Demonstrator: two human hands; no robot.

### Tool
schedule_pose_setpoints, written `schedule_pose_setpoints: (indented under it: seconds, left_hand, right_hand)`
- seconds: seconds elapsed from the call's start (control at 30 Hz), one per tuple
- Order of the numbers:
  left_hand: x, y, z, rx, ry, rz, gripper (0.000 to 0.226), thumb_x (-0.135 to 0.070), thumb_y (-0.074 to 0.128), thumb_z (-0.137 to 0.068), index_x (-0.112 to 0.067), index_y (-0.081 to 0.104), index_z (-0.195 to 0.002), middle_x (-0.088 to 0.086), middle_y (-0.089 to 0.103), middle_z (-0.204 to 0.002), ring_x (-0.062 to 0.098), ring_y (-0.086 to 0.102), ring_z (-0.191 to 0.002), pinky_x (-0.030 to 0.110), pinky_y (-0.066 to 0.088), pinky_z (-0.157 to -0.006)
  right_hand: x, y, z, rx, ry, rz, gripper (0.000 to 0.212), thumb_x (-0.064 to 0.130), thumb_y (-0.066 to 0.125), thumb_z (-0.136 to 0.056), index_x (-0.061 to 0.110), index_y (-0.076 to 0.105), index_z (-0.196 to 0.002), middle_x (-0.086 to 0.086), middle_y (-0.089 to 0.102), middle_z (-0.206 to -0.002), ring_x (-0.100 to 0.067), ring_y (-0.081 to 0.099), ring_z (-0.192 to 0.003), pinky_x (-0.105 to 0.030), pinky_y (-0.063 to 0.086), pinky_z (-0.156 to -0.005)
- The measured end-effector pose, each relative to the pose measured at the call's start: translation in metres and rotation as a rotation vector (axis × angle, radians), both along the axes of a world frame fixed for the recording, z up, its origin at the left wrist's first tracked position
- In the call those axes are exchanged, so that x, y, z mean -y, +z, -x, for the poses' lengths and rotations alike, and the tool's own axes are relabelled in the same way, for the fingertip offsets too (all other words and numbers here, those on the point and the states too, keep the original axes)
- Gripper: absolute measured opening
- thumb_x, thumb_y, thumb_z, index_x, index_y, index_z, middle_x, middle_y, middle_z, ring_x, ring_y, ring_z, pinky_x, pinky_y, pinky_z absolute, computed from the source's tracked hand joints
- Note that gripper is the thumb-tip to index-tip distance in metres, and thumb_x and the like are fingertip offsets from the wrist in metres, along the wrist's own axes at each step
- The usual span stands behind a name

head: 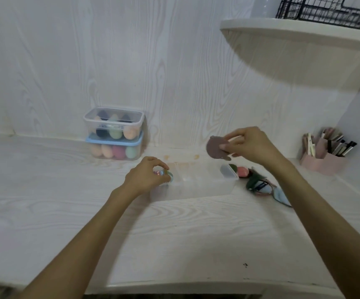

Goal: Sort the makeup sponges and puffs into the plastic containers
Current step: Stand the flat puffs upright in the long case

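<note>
A person's two bare arms reach over a white wood-grain bench (66, 201) that meets a matching wall. The right hand (250, 145) is raised above the bench toward its back edge, its grip pinched on a flat, round, dusty-mauve makeup puff (214, 148) held between thumb and fingertips. The left hand (146, 175) is lower, fingers curled into a narrow grip around a small cluster of pastel puffs (164, 172), pink and green, at the left end of a long clear plastic divided container (196, 186) that sits mid-bench. Just right of that container lies a loose pile of remaining sponges and puffs (258, 182): green, coral, dark green and pale blue pieces, somewhat blurred.

At the back edge, against the wall, stand two stacked clear plastic boxes (114, 134), the lower with a blue lid, both holding egg-shaped sponges in orange, green, pink and black. Near the right back corner sits a pink holder of makeup brushes (323, 152). Above it, a white corner shelf (293, 35) carries a black wire basket (325, 7).
</note>
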State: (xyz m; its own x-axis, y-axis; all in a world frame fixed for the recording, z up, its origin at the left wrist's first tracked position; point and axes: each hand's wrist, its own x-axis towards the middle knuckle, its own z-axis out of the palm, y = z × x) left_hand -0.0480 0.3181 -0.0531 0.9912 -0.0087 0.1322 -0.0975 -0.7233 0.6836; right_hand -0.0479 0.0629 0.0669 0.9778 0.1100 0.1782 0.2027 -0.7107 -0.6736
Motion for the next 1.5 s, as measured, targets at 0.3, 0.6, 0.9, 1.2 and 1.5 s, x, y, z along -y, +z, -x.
schedule_pose_setpoints:
  seconds: [0.3, 0.6, 0.9, 1.2, 1.5]
  left_hand:
    - [0.003, 0.004, 0.003, -0.016, 0.058, -0.032, 0.033, -0.041, 0.071, -0.076, -0.034, 0.064, -0.108, -0.009, 0.042, -0.138, 0.016, 0.053, -0.112, 0.027, 0.036, -0.083]
    - [0.002, 0.004, 0.002, -0.025, 0.077, 0.004, 0.041, -0.05, 0.076, -0.069, -0.038, 0.066, -0.107, -0.01, 0.042, -0.143, 0.016, 0.054, -0.118, 0.03, 0.04, -0.086]
    - [0.001, 0.005, 0.003, -0.053, 0.067, -0.019, 0.063, -0.064, 0.063, -0.062, -0.04, 0.06, -0.12, -0.013, 0.038, -0.145, 0.015, 0.055, -0.117, 0.029, 0.038, -0.083]
    - [0.003, 0.005, 0.002, -0.059, 0.027, -0.098, 0.042, -0.057, 0.066, -0.075, -0.046, 0.058, -0.116, -0.011, 0.034, -0.144, 0.016, 0.053, -0.113, 0.03, 0.04, -0.086]
    - [0.001, 0.002, -0.006, -0.035, 0.032, -0.055, 0.03, -0.047, 0.074, -0.07, -0.042, 0.065, -0.099, -0.01, 0.044, -0.133, 0.016, 0.053, -0.104, 0.032, 0.043, -0.087]
  right_hand:
    - [-0.102, -0.051, -0.008, -0.024, 0.02, 0.226, 0.016, 0.009, 0.076, -0.064, 0.01, 0.078, -0.08, -0.011, 0.074, -0.075, -0.02, 0.069, -0.069, -0.035, 0.057, -0.071]
    - [-0.131, -0.067, -0.022, -0.008, 0.016, 0.429, 0.015, 0.006, 0.07, -0.074, 0.003, 0.071, -0.089, -0.011, 0.07, -0.09, -0.026, 0.061, -0.075, -0.023, 0.033, -0.047]
    - [-0.118, -0.04, -0.029, -0.569, 0.194, 0.28, 0.033, 0.006, 0.064, -0.084, -0.003, 0.066, -0.115, -0.01, 0.071, -0.086, -0.015, 0.059, -0.081, -0.017, 0.041, -0.059]
    - [-0.117, -0.054, -0.038, -0.461, 0.162, 0.29, 0.03, 0.01, 0.067, -0.082, 0.001, 0.07, -0.11, -0.011, 0.072, -0.11, -0.011, 0.058, -0.078, -0.023, 0.044, -0.075]
    - [-0.065, -0.027, -0.034, -0.263, 0.154, 0.041, 0.011, 0.015, 0.07, -0.082, 0.012, 0.073, -0.091, 0.003, 0.07, -0.074, 0.002, 0.058, -0.046, -0.012, 0.039, -0.048]
